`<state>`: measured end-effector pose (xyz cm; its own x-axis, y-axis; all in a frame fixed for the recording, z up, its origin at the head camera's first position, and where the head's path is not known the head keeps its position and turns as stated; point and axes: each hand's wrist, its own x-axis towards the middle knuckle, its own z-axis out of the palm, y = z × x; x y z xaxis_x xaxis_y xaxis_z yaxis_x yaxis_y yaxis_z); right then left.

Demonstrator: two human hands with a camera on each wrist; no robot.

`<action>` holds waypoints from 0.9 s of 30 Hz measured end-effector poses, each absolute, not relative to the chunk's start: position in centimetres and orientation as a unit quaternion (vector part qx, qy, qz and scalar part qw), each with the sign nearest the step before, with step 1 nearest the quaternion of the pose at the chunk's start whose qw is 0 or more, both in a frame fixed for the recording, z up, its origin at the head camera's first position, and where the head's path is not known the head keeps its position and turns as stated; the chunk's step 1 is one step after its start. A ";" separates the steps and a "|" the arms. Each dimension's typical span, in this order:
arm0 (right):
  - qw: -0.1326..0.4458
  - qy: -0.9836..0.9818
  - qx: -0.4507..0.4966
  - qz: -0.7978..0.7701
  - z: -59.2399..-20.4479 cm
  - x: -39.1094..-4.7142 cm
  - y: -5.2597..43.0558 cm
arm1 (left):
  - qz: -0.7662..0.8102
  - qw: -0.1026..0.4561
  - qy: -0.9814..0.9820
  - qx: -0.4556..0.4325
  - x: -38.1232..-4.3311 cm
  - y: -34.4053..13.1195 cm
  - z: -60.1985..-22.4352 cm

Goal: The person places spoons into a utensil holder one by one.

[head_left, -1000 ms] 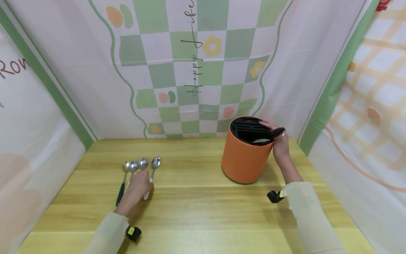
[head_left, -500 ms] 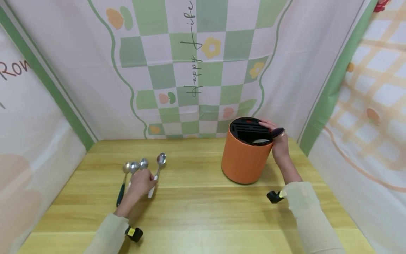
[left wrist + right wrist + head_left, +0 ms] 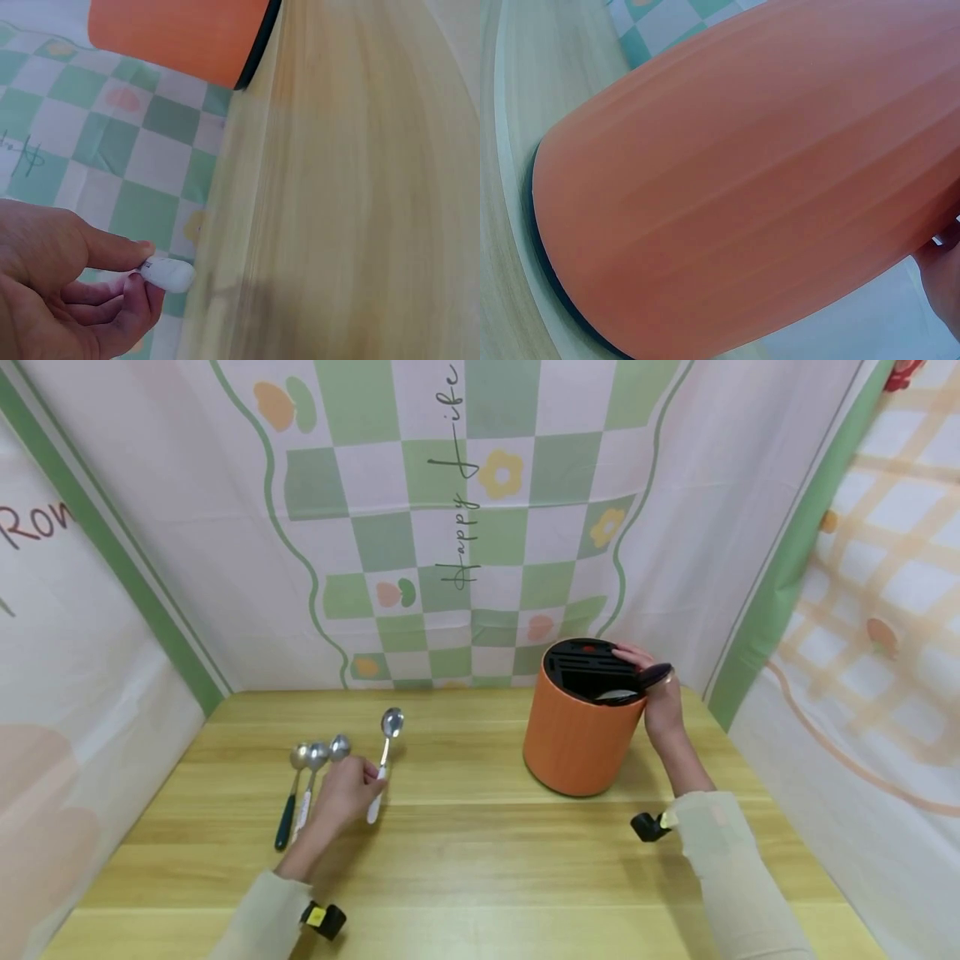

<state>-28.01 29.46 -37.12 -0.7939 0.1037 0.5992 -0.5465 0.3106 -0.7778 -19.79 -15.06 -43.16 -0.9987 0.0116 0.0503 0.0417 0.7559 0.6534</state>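
Note:
My left hand [image 3: 343,792] pinches the white handle [image 3: 171,276] of a metal spoon [image 3: 392,722] between thumb and fingers. The spoon's bowl points away from me. To its left are a spoon with a dark green handle [image 3: 286,822], a spoon with a pale handle [image 3: 318,755], and a third spoon [image 3: 340,746] partly hidden by the hand. My right hand [image 3: 663,706] rests against the right side of an orange utensil holder [image 3: 581,747], fingers laid along its black slotted top. A dark-handled utensil [image 3: 656,674] leans out of the holder beside that hand.
A wooden table [image 3: 465,860] carries everything. A checked cloth backdrop [image 3: 435,543] rises behind its far edge, with cloth panels at left and right. The holder stands upright at the back right.
My left hand has moved right with the white-handled spoon, away from the other spoons, uncovering more of the pale handle. My right hand and the holder have stayed in place.

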 end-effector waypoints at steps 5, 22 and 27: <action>0.283 -0.757 0.143 0.571 -37.1 -28.0 29.5 | -0.362 0.054 -0.930 -0.027 -19.7 -14.4 -43.0; 0.281 -0.770 0.132 0.558 -37.0 -28.0 29.5 | -0.377 0.101 -0.919 -0.047 -19.3 -12.6 -42.0; 0.277 -0.773 0.130 0.556 -36.0 -27.0 28.9 | -0.383 0.089 -0.919 -0.037 -19.2 -11.8 -41.4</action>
